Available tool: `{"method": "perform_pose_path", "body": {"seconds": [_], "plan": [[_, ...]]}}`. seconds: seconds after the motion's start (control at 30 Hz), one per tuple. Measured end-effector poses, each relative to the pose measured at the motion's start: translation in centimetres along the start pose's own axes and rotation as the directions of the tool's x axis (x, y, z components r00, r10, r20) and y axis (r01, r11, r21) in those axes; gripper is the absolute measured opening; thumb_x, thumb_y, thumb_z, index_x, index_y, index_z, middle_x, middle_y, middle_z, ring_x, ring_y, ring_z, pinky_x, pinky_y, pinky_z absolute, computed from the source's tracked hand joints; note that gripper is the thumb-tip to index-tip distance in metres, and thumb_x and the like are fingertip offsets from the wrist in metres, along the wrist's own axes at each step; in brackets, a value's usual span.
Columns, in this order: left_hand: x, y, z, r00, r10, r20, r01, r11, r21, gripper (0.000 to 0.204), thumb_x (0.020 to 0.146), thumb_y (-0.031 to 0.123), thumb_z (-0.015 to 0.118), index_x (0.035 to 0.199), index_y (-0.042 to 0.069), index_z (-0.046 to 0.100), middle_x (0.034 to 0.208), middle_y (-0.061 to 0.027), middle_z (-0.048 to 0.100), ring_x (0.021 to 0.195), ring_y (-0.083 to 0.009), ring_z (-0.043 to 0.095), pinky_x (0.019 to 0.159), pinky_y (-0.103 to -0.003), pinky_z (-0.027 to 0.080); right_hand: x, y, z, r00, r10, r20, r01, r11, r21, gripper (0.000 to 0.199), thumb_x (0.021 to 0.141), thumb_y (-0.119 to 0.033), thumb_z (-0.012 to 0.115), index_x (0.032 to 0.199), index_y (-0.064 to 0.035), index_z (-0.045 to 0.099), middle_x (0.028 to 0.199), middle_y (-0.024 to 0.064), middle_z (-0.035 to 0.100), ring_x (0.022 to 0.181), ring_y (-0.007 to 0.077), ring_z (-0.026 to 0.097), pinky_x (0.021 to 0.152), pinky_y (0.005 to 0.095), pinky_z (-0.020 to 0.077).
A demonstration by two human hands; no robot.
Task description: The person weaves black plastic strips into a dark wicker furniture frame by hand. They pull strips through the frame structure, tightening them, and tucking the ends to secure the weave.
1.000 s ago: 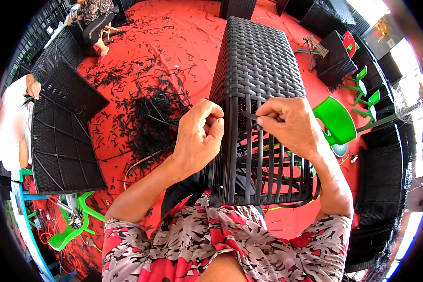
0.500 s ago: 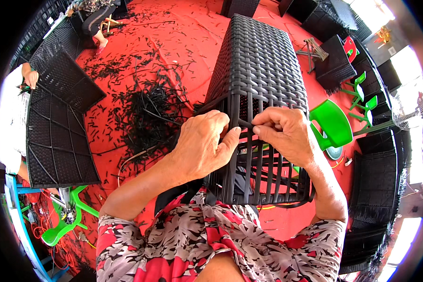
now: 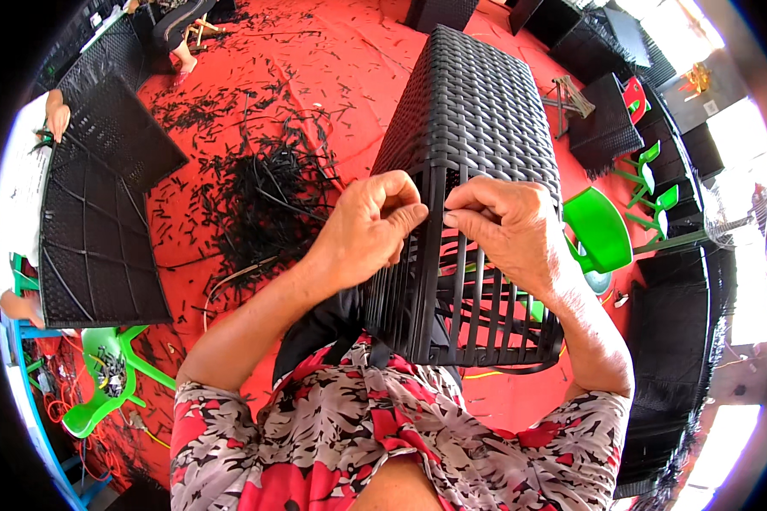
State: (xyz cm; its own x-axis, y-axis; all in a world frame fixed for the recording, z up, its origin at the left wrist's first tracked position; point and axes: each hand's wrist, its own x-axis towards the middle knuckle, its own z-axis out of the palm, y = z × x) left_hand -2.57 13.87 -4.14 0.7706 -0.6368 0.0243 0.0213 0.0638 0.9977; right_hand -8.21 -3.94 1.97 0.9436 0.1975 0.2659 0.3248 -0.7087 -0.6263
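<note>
A tall box-shaped black wicker frame (image 3: 486, 106) leans up in front of me, its upper part tightly woven. Lower down, the side facing me shows bare upright strips (image 3: 477, 307) with gaps between them. At its near left corner post, just below the weave's edge, both hands meet. My left hand (image 3: 371, 226) is closed, thumb against curled fingers, left of the post; what it pinches is hidden. Close by on the right, my right hand (image 3: 516, 226) pinches thumb and forefinger together, seemingly on a thin black plastic strip that hardly shows against the frame.
A heap of black strip offcuts (image 3: 273, 200) lies on the red floor covering (image 3: 332, 51). Right of the frame stands a green chair (image 3: 599, 228); another green chair (image 3: 102, 383) is at lower left. A person's hand (image 3: 57, 117) touches a dark wicker panel (image 3: 98, 238).
Both hands have risen slightly at the corner post, and the strip that showed between them is now hardly visible. At left, the other person's lower hand has come into view beside the panel.
</note>
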Motion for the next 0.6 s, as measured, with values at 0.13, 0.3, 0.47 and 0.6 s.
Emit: {"method": "perform_pose_path", "body": {"seconds": [0.13,0.3,0.47,0.6], "plan": [[0.4,3.7,-2.1,0.954,0.289,-0.082,-0.27,0.945,0.186,0.014,0.094,0.012,0.057,0.081,0.005,0.054,0.059,0.003,0.048,0.043,-0.0039,0.043,0.039,-0.02,0.034,1.7,-0.8,0.2,0.998,-0.03,-0.059,0.031,0.999,0.014,0.018,0.085,-0.009,0.066,0.1,0.0012,0.064,0.085,0.0105,0.063,0.059,0.0137,0.057,0.054,0.0278,0.0443],[0.7,5.9,-4.2,0.785,0.582,-0.212,-0.53,0.808,0.257,0.011,0.094,0.009,0.055,0.084,0.004,0.055,0.074,0.0004,0.053,0.058,-0.0055,0.049,0.05,-0.02,0.04,2.9,-3.7,-0.1,0.972,0.179,0.15,-0.233,0.77,0.593,0.019,0.091,-0.014,0.063,0.101,0.001,0.067,0.073,0.0,0.064,0.056,0.0025,0.052,0.046,0.0163,0.0375],[1.6,-0.4,-4.0,0.684,0.649,-0.333,-0.598,0.76,0.253,0.004,0.089,0.001,0.057,0.086,0.003,0.055,0.085,-0.0035,0.054,0.075,-0.0121,0.054,0.066,-0.024,0.044,3.9,-4.8,-1.1,0.97,0.021,-0.241,-0.061,0.985,-0.159,0.028,0.092,-0.016,0.062,0.117,-0.0036,0.058,0.061,-0.0003,0.051,0.056,0.004,0.044,0.052,0.02,0.036],[0.9,-6.4,-1.5,0.764,0.604,-0.225,-0.517,0.783,0.345,0.02,0.075,-0.006,0.066,0.089,0.003,0.056,0.103,-0.0116,0.051,0.098,-0.0271,0.053,0.083,-0.034,0.044,5.1,-5.3,-1.3,0.999,-0.027,-0.026,0.014,0.913,-0.407,0.008,0.084,-0.001,0.063,0.091,0.002,0.066,0.068,0.0083,0.061,0.054,0.0072,0.05,0.05,0.0229,0.0405]]}}
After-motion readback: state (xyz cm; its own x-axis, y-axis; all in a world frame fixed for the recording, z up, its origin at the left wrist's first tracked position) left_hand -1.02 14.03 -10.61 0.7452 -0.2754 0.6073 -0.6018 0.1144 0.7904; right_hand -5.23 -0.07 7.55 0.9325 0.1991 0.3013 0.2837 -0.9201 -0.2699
